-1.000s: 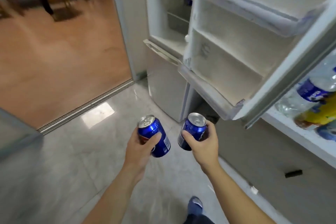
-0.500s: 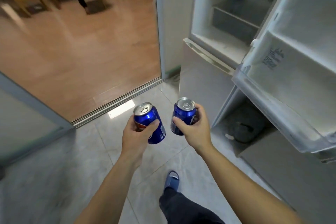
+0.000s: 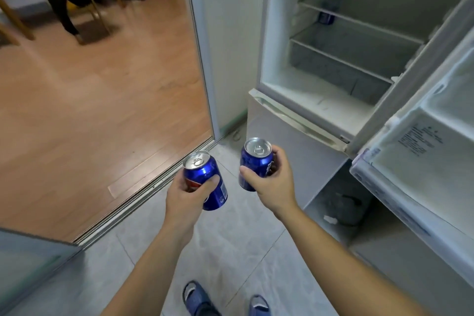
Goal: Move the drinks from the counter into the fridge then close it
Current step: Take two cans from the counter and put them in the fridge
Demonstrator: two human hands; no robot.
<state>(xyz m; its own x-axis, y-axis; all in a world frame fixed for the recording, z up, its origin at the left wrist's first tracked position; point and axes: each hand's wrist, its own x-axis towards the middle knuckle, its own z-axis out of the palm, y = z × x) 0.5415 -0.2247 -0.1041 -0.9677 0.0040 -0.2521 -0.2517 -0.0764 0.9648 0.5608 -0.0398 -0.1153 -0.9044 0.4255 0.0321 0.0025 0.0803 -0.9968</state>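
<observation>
My left hand (image 3: 188, 197) grips a blue soda can (image 3: 205, 177), held upright over the tiled floor. My right hand (image 3: 273, 185) grips a second blue can (image 3: 256, 161) just to its right. The fridge (image 3: 320, 95) stands open ahead and to the right, its upper compartment showing wire shelves. Another blue can (image 3: 326, 16) sits deep on an upper shelf. The open fridge door (image 3: 423, 161) hangs at the far right, its door shelves bare. Both cans are below and in front of the compartment's lower lip.
A sliding door track (image 3: 143, 195) separates the tiled floor from a wooden floor at left. A grey door panel (image 3: 30, 264) stands at lower left. A person's legs (image 3: 64, 7) and a wooden table are in the far room. My blue slippers (image 3: 197, 300) are below.
The view has swung left and toward the fridge interior, so the counter with bottles has left the frame. Both hands keep their cans and have come closer to the fridge.
</observation>
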